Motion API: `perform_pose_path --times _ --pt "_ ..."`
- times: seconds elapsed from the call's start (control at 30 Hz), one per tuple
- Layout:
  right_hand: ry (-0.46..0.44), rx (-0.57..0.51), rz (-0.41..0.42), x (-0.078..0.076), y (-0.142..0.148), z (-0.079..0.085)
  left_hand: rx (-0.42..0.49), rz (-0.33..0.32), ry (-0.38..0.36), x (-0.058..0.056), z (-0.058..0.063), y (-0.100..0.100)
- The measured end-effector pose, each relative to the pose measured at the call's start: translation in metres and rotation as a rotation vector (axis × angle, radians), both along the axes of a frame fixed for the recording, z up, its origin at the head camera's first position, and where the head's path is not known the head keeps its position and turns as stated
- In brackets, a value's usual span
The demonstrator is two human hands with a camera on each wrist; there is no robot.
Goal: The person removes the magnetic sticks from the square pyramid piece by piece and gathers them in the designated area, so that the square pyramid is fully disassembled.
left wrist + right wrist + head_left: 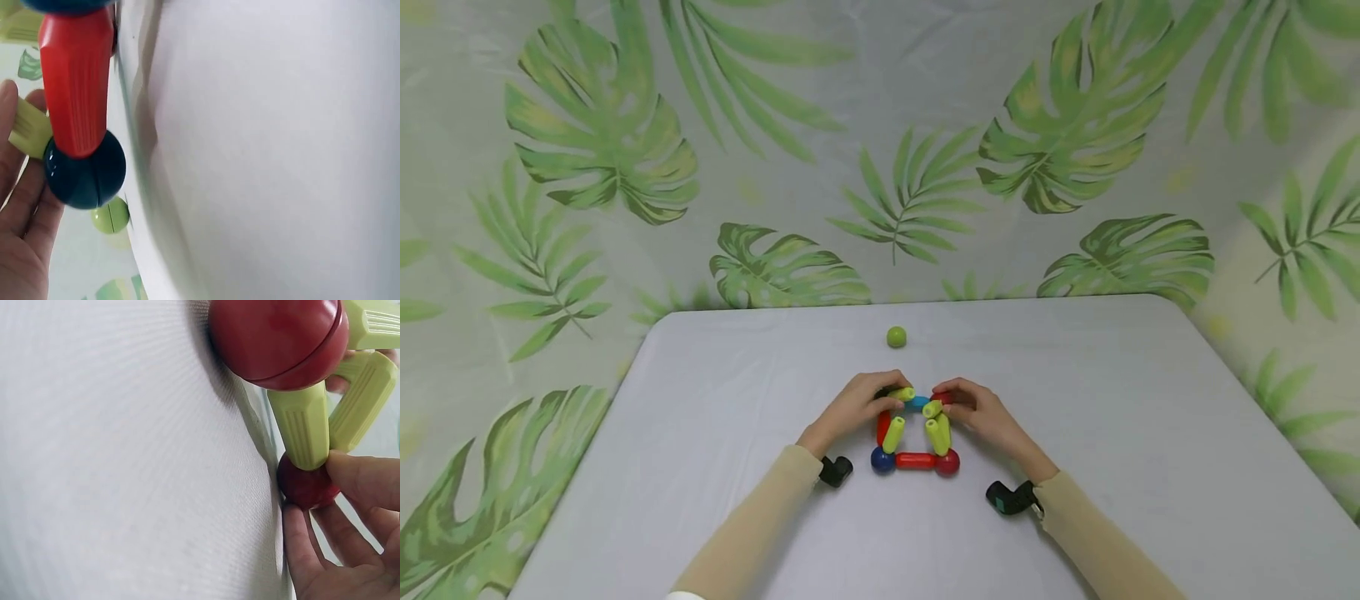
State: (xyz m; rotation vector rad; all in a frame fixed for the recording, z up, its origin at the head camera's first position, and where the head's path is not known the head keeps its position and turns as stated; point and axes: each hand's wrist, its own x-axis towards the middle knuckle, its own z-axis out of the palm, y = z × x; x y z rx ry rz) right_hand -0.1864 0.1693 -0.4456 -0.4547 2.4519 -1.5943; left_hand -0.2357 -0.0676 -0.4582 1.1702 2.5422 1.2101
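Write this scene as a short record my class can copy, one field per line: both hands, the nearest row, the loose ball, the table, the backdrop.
Left hand: pinches a green stick joined to a blue ball
Right hand: grips the far red ball
Nearest row: red stick between another blue ball and another red ball
Loose ball: green, beyond both hands
Table: white
Backdrop: green leaf print

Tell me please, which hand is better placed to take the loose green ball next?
Probably the left hand: in the head view, it is nearer to the green ball. Both are occupied, though: the left pinches a yellow-green stick, the right hand holds a red ball.
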Motion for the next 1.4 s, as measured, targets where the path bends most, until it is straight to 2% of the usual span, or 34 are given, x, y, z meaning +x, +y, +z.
perform_pose_path --times 0.27,0.37,0.43,0.53,0.63,0.7,0.77,0.83,0.97,1.07,1.13,1.2,1.27,1.3,1.4 --pt "-0.009 0.004 -0.016 0.001 -0.002 0.000 0.040 0.057 0.075 -0.001 0.000 0.000" --pt "-0.007 0.010 -0.020 0.000 -0.002 -0.001 0.054 0.091 0.070 -0.002 0.001 -0.005" --pt "-0.007 0.009 -0.022 -0.003 0.000 -0.008 0.055 0.131 0.058 -0.005 0.001 -0.010" --pt "0.003 0.010 -0.026 -0.009 0.003 -0.021 0.044 0.255 0.034 -0.016 0.000 -0.025" --pt "0.013 0.019 -0.029 -0.013 0.006 -0.031 0.034 0.426 0.007 -0.034 0.000 -0.047" --pt "0.012 0.021 -0.035 -0.014 0.007 -0.033 0.004 0.515 -0.016 -0.047 -0.001 -0.062" --pt "0.009 0.014 -0.034 -0.014 0.008 -0.033 -0.039 0.564 -0.028 -0.058 -0.001 -0.074" --pt "0.005 0.002 -0.034 -0.014 0.007 -0.033 -0.089 0.583 -0.041 -0.066 -0.002 -0.083" --pt "0.006 -0.002 -0.027 -0.013 0.005 -0.032 -0.166 0.574 -0.067 -0.076 -0.003 -0.091" --pt "0.009 0.003 -0.028 -0.013 0.004 -0.032 -0.183 0.567 -0.087 -0.077 -0.002 -0.092" --pt "0.011 0.007 -0.028 -0.013 0.004 -0.032 -0.164 0.561 -0.083 -0.075 -0.002 -0.090" --pt "0.017 0.011 -0.027 -0.013 0.005 -0.032 -0.106 0.523 -0.070 -0.069 0.000 -0.087" --pt "0.020 0.013 -0.027 -0.012 0.005 -0.032 -0.010 0.426 -0.079 -0.055 0.007 -0.080" --pt "0.020 0.011 -0.027 -0.013 0.005 -0.033 0.030 0.357 -0.089 -0.048 0.010 -0.075" --pt "0.018 0.006 -0.026 -0.013 0.006 -0.033 0.102 0.089 -0.194 -0.021 0.018 -0.055"
